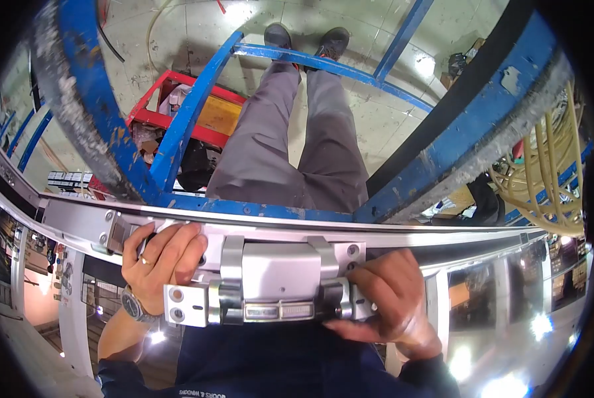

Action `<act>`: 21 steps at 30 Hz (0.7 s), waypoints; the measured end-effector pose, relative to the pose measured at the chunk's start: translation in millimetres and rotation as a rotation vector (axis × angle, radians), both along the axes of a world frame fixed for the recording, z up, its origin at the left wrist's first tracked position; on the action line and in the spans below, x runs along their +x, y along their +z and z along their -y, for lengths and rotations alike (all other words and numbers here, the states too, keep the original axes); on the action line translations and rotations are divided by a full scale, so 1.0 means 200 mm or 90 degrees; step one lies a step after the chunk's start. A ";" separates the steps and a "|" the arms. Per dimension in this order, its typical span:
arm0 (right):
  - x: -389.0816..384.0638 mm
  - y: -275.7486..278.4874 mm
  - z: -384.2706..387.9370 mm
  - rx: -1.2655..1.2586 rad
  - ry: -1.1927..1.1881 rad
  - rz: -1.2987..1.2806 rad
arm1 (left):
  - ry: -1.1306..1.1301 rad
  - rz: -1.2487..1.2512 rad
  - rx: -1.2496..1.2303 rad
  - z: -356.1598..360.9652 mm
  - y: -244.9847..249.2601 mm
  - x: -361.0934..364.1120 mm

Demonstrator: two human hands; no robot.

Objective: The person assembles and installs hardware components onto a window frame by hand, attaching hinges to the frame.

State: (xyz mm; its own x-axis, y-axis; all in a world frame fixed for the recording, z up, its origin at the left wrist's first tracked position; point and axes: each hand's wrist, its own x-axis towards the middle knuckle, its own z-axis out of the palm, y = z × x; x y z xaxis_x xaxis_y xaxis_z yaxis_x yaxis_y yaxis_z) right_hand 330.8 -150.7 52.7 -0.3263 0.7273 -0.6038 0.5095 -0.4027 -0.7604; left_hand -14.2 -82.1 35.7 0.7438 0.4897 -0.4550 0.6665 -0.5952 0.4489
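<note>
Metal hinge, one, against pale frame; left hand curled alongside, right hand (blurred) at its end; I cannot tell either grip.

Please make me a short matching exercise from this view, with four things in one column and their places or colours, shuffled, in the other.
Things:
1. Hinge-like metal fitting
2. Right hand
3. Gold-coloured ring
4. Trousers

Places or colours:
A. On a finger of the left hand
B. Grey fabric
C. Between the two hands
D. At the fitting's right end

Right pairs: 1-C, 2-D, 3-A, 4-B
</note>
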 end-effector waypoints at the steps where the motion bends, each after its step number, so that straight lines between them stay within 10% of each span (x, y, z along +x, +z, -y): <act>1: 0.00 0.02 0.00 0.017 0.036 0.018 | 0.002 0.002 0.009 0.01 0.00 0.00; 21: -0.09 0.06 0.03 0.022 0.052 0.149 | 0.250 0.180 -0.109 0.05 0.09 -0.08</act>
